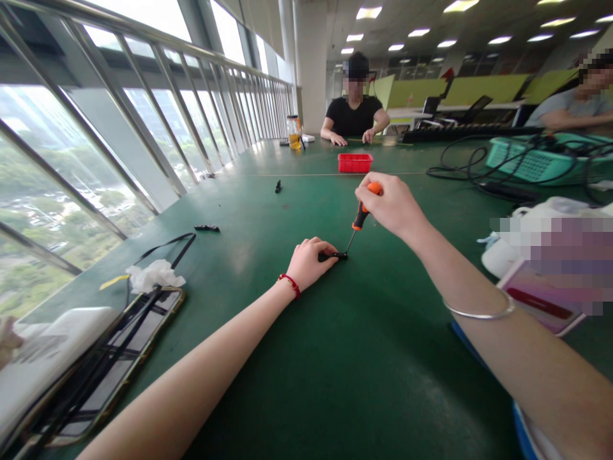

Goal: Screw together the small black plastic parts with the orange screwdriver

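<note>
My right hand (385,201) is closed around the handle of an orange and black screwdriver (361,216). The screwdriver slants down to the left, and its tip meets the right end of a small black part (341,255). My left hand (313,260) pinches that part against the green tabletop, its fingers covering the part's left side. What the tip touches on the part is too small to make out. Farther off lie two more small black pieces, one (278,186) beyond my left hand and another (207,228) to the left.
A red bin (355,163) stands ahead, before a person (357,105) seated across the table. To the right are a teal basket (522,160) with black cables and a white bag. A black-strapped tray (138,345), crumpled tissue (156,276) and a railing line the left.
</note>
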The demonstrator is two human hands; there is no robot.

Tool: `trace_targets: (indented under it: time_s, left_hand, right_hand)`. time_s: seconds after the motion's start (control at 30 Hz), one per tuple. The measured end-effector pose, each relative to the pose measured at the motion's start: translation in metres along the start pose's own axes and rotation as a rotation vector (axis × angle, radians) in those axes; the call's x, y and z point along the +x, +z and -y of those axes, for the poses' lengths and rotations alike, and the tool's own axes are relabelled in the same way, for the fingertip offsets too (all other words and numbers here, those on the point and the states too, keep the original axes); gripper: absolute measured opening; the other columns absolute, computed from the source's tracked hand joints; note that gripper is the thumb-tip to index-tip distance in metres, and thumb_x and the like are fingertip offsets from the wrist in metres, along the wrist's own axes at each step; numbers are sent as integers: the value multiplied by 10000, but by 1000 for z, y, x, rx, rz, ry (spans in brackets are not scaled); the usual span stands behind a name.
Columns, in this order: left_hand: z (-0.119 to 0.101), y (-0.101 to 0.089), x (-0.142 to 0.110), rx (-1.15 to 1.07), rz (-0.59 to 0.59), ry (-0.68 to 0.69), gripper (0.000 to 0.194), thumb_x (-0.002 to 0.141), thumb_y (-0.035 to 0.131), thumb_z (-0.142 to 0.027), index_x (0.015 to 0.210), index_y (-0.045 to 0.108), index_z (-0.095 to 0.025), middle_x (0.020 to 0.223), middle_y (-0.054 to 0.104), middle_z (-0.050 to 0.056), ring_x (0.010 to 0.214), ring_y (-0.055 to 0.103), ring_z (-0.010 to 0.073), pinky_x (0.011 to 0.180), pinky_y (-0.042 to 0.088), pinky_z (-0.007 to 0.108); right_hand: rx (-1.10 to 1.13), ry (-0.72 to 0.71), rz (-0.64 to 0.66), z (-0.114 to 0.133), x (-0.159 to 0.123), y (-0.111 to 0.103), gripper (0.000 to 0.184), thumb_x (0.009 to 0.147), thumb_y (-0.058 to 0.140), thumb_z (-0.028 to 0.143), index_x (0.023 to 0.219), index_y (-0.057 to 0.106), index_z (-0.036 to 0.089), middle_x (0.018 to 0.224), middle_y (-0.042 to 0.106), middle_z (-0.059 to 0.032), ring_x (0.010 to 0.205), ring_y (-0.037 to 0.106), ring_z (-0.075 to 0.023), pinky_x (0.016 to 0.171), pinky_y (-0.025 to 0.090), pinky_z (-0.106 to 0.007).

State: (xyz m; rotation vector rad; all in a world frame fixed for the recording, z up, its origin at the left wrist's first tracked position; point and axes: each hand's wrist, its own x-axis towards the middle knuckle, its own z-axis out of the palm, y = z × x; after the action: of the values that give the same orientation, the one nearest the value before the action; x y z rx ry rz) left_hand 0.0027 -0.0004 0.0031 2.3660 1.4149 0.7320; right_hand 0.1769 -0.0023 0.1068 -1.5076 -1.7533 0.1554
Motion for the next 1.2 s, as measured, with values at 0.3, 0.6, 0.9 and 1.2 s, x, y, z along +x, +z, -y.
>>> trace_targets:
  time_s: [0.3,0.6,0.9,1.2]
  left_hand:
    - [1,1,0,1,-5,3,161,788,607,-282,896,709,-220,911,654,32,897,562,212,820,433,346]
    - [1,1,-1,-4,-6,8,163,786,605,-279,900,706,-222,916,652,30,902,560,207,836,431,348]
    - [-1,0,0,-7,-2,3,157,787,604,-277,895,705,-225,920,649,32,897,562,203,839,436,346]
    - [-1,0,0,0,4,3,165,785,599,-269,902,703,-219,920,651,31,908,558,209,840,433,349]
  right_hand:
    - [-254,-30,83,9,-5,-22,410,852,354,477,626,580,219,622,575,-49,606,509,-191,551,304,-296]
    - [-246,-48,106,15,-7,-19,292,802,444,457,713,607,232,675,610,-25,617,508,-172,558,310,-281]
    - [-261,-47,57,13,-7,-17,239,738,554,447,838,615,238,710,618,-22,600,507,-168,549,317,-277]
    - [-323,-47,17,16,-9,-18,178,740,544,376,809,637,241,725,642,-33,628,525,-183,550,302,-273]
